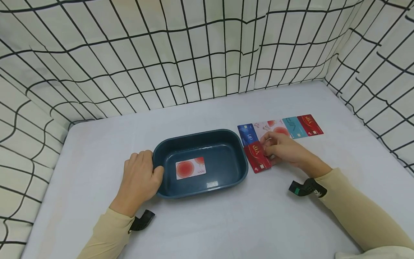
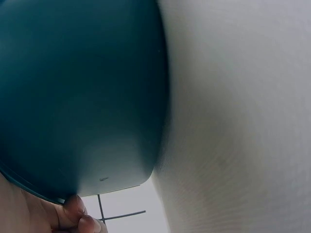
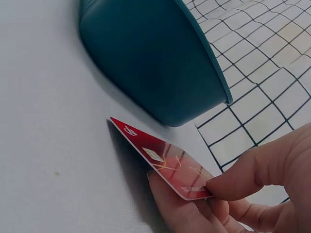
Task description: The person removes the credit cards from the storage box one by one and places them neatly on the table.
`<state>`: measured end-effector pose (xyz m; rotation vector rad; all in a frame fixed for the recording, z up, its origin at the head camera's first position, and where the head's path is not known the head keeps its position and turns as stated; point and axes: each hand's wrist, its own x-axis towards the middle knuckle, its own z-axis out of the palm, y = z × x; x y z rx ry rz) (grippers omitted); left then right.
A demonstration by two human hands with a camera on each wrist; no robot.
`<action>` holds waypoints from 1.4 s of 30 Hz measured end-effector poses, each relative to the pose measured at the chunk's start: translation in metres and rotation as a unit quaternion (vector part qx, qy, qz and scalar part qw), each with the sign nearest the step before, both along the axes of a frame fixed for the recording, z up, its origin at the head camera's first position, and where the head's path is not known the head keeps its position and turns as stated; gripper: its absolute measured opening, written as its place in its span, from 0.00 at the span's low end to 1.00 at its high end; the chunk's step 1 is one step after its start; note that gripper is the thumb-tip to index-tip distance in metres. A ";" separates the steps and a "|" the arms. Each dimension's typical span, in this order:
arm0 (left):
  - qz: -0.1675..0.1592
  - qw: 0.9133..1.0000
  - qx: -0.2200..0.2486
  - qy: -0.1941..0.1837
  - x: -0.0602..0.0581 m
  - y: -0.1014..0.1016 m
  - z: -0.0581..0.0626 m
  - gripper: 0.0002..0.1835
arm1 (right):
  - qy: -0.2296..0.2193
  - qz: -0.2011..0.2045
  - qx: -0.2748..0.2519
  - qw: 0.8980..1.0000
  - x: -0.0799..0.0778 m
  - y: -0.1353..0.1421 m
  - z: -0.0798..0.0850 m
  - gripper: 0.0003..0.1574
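A dark teal plastic basin (image 1: 223,172) stands on the table, and a white card with a red circle (image 1: 185,169) lies inside it. My left hand (image 1: 139,180) grips the basin's left rim, with the thumb over the inner side; in the left wrist view its fingertips (image 2: 75,208) show at the rim. My right hand (image 1: 284,149) pinches a red VIP card (image 1: 257,158) between thumb and fingers, right of the basin. In the right wrist view that red card (image 3: 165,162) is tilted, one edge lifted off the table.
Behind the red card runs a row of cards: a blue card (image 1: 247,133), a white floral card (image 1: 262,126), a teal card (image 1: 295,127) and another red card (image 1: 310,125). Black-and-white grid cloth (image 1: 194,57) walls the white table (image 1: 220,226) at the back and sides.
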<state>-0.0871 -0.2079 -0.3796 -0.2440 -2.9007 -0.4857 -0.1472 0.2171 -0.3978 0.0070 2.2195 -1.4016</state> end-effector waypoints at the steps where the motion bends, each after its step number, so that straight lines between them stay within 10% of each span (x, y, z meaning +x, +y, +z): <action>1: 0.000 1.000 0.000 0.001 0.000 0.000 0.000 0.08 | 0.001 0.001 0.005 1.000 0.000 0.000 0.000 0.25; 42: 0.003 1.000 0.001 -0.015 0.000 0.001 0.001 0.10 | 0.039 0.056 0.107 0.992 0.005 0.000 0.016 0.25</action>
